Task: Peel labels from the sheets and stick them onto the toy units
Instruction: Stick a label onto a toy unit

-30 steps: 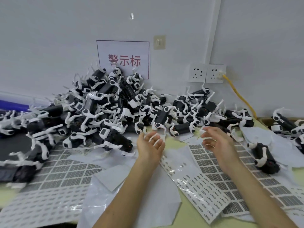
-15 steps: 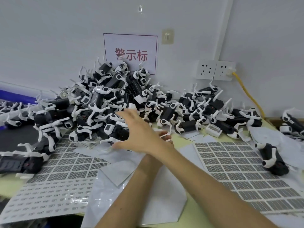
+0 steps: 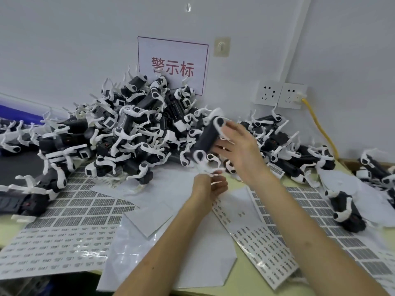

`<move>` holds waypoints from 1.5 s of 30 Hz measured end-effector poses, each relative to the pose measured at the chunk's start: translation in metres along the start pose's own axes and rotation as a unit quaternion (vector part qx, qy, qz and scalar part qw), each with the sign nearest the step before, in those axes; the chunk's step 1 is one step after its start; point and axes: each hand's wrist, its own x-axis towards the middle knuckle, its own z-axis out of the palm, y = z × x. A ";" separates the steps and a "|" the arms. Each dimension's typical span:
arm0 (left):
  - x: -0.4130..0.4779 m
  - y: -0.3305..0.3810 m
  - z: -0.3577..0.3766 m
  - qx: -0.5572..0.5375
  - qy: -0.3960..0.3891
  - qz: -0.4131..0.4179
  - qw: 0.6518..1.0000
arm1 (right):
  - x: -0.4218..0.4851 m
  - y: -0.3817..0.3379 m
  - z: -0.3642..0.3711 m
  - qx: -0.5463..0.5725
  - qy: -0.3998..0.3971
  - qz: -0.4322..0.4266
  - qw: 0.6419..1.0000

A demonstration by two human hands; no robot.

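Holding one toy unit (image 3: pixel 207 138) up off the table (image 3: pixel 245 283) with the right hand (image 3: pixel 240 151), fingers wrapping the white-jointed upper end of its black body. Pinching from directly beneath with the left hand (image 3: pixel 210 186), fingers curling round what looks like one of the unit's white legs, though not clearly enough through the blur to be sure. Sitting, by the look of it, at the pick-and-orient step: taking a unit in hand and turning it to present a flat face, with no label showing on any fingertip. Leaving the label sheets (image 3: pixel 258 244) lying flat below and nearer than the grip, one strip of small labels right under the left wrist, bigger gridded sheets spreading out to either side. Backing onto the heap of toys (image 3: pixel 132 133) just beyond and to the left of the grip, against the wall. Calling next, most likely, for steadying the unit in one hand, freeing the other, reaching down to the nearest sheet, lifting a label by its corner and pressing it squarely onto the body.
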 end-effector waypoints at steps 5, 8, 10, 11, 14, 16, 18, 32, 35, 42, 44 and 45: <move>-0.002 0.004 -0.003 0.011 -0.068 0.014 0.998 | -0.025 -0.003 -0.062 0.024 0.041 0.103 0.993; -0.016 0.005 0.004 0.125 -0.193 0.012 0.973 | -0.038 0.008 -0.075 -0.049 0.044 0.055 0.996; -0.027 0.007 0.008 0.150 -0.288 -0.012 0.946 | -0.043 0.015 -0.076 -0.068 0.038 0.035 0.996; -0.031 0.008 0.009 0.143 -0.323 -0.025 0.935 | -0.046 0.018 -0.075 -0.073 0.034 0.034 0.996; -0.033 0.012 0.006 0.101 -0.348 -0.033 0.932 | -0.050 0.032 -0.075 -0.081 0.045 0.040 0.995; -0.030 0.013 0.004 0.047 -0.329 -0.013 0.943 | -0.053 0.039 -0.080 -0.157 0.079 0.051 0.983; -0.024 0.015 0.002 -0.015 -0.289 0.014 0.957 | -0.057 0.041 -0.090 -0.303 0.092 0.043 0.948; -0.018 0.027 -0.009 -0.068 -0.125 0.065 0.988 | -0.064 0.035 -0.100 -0.382 -0.040 0.074 0.920; -0.018 0.024 -0.007 -0.018 -0.087 0.082 0.993 | -0.060 0.029 -0.105 -0.359 0.080 0.002 0.930; -0.030 0.022 0.000 0.067 -0.223 0.024 0.972 | -0.060 0.025 -0.115 -0.281 0.228 -0.076 0.929; -0.032 0.019 0.000 0.102 -0.277 -0.005 0.955 | -0.060 0.025 -0.113 -0.294 0.213 -0.081 0.928; -0.033 0.019 -0.001 0.116 -0.293 -0.012 0.949 | -0.060 0.025 -0.113 -0.299 0.209 -0.081 0.927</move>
